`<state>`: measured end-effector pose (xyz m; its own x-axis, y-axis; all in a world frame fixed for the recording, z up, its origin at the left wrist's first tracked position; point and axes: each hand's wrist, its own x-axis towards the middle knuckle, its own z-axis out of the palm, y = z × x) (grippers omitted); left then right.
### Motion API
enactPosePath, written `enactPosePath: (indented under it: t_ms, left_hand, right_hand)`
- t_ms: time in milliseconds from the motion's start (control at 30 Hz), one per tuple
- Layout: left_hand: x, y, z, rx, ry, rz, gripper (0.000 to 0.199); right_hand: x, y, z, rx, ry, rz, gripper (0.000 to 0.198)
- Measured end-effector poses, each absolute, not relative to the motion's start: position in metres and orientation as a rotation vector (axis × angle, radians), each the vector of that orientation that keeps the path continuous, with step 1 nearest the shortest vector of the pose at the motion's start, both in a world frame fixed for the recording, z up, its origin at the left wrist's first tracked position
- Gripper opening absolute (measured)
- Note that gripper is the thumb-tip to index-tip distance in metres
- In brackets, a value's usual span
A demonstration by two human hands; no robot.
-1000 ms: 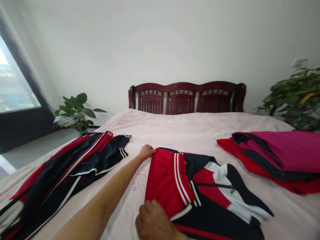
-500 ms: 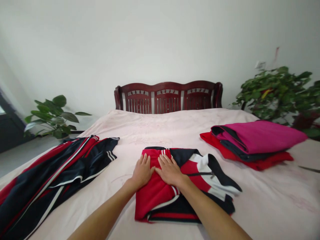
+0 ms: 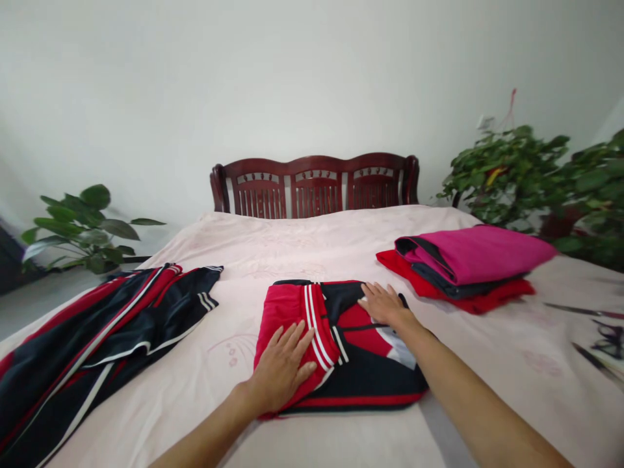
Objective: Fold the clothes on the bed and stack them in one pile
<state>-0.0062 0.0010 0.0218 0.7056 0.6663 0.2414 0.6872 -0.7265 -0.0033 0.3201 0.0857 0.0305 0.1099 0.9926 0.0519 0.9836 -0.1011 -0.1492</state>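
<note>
On pink bedding, dark headboard beyond, all fingers spread flat, gripping nothing, atop folded clothing

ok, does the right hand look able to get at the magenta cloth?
Probably yes: the right hand lies flat on the red-and-navy garment, gripping nothing visible. The magenta cloth tops the nearby stack, uncovered, with just bedspread between.

I see a plain white wall behind a carved dark-red wooden headboard, with smooth grey floor leftward.
</note>
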Motion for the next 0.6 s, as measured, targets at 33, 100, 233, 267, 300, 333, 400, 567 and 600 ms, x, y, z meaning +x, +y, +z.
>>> enactPosePath:
  t_ms: [33, 100, 233, 267, 300, 333, 400, 567, 600]
  left_hand:
    - [-0.008, 0.001, 0.021, -2.811, -1.114, -0.346, 0.060]
    - [-0.010, 0.003, 0.020, -2.800, -1.111, -0.356, 0.060]
    - [-0.011, 0.003, 0.019, -2.787, -1.114, -0.371, 0.059]
    - [-0.011, 0.003, 0.019, -2.788, -1.112, -0.373, 0.059]
    - [-0.010, 0.003, 0.019, -2.791, -1.110, -0.371, 0.058]
    - [-0.010, 0.003, 0.019, -2.794, -1.110, -0.368, 0.058]
    - [-0.010, 0.003, 0.018, -2.798, -1.113, -0.370, 0.057]
    - [-0.013, 0.005, 0.015, -2.807, -1.098, -0.414, 0.056]
    - [-0.013, 0.005, 0.015, -2.809, -1.096, -0.420, 0.056]
  right_hand:
    - [0.329, 0.084, 0.034, -2.236, -1.956, 0.078, 0.054]
    - [0.345, 0.077, 0.046, -2.247, -1.847, 0.048, 0.051]
    - [0.365, 0.038, 0.063, -2.219, -1.687, 0.039, 0.055]
    - [0.366, 0.024, 0.062, -2.186, -1.683, 0.036, 0.055]
    - [0.366, 0.009, 0.060, -2.140, -1.695, 0.035, 0.056]
    - [0.365, -0.005, 0.055, -2.089, -1.728, 0.039, 0.055]
    - [0.364, -0.032, 0.041, -2.012, -1.835, 0.063, 0.052]
    - [0.378, -0.066, 0.018, -2.142, -1.804, 0.022, 0.043]
    - [0.383, -0.067, 0.019, -2.153, -1.779, -0.009, 0.043]
